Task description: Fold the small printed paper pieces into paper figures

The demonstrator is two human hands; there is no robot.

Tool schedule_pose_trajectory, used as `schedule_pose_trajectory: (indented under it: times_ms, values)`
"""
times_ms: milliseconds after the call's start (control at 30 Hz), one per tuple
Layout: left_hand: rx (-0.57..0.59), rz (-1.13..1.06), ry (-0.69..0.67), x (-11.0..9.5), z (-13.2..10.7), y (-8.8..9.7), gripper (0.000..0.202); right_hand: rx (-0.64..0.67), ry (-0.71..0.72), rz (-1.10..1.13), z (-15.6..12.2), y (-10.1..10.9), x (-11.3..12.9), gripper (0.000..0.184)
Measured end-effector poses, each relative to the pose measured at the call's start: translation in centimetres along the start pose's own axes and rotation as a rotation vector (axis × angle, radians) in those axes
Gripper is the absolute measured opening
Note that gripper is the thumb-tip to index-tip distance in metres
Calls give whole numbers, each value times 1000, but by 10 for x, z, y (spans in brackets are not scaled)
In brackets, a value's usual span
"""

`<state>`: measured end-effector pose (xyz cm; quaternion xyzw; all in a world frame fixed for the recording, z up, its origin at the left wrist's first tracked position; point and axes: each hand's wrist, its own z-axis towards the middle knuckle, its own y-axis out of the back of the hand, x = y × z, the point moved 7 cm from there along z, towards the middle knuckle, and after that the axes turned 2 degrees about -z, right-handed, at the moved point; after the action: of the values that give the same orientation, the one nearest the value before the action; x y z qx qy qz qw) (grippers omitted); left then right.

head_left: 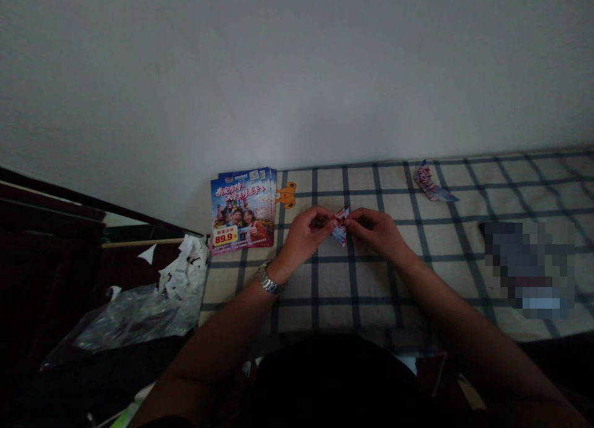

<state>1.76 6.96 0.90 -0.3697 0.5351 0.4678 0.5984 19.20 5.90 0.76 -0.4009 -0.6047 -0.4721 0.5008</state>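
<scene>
Between my hands, above the checked tablecloth (297,279), is a small folded paper (340,231) with blue, white and red print. My left hand (307,231), with a metal watch (269,278) on its wrist, pinches the paper's left side. From the right, my right hand (372,229) grips its other edge between thumb and fingers. The exact folds are partly covered by my fingers. A stack of printed flyers (243,211) lies to the left of my hands, its blue and pink print similar to the paper's. Another folded paper piece (431,184) rests at the back right.
A wall (325,75) rises behind the table. An orange bear figure (286,195) shows beside the flyers. At the right lies a blurred-out dark object (520,264). Left of the table are torn white paper (185,267) and a clear plastic bag (125,323).
</scene>
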Motion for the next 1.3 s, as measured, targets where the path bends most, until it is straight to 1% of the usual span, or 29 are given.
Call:
schedule_pose_trajectory:
  times_ms: [100,200,367,467,533,633,733,833,967,1100,1233,1300]
  values:
    - [-14,-11,-7,-2,0,0,22,26,-7,-7,0,-1,-1,34]
    - [-5,-7,-1,-1,0,0,23,23,26,-66,-1,-1,0,33]
    - [53,-18,26,1,1,-4,23,24,111,-218,-2,0,4,28]
    - [79,-24,41,1,1,-6,22,37,136,-278,-2,0,5,27]
    - [69,-13,48,2,1,-5,23,29,132,-277,-2,0,4,27]
    - [37,-4,41,1,1,-3,23,7,97,-215,-1,0,-2,27]
    - [3,6,28,-1,1,0,22,24,53,-132,0,-2,-7,29]
    - [-7,7,27,-3,0,1,23,34,65,-121,0,-4,-7,29]
    - [26,13,40,0,1,-1,23,18,118,-173,-1,-3,-5,29]
    - [69,18,26,2,0,-4,21,54,136,-265,-2,-4,-4,28]
    - [119,117,55,5,-1,-7,26,93,210,-375,-4,-6,4,26]
    - [117,154,56,5,-2,-6,29,96,234,-398,-4,-6,7,27]
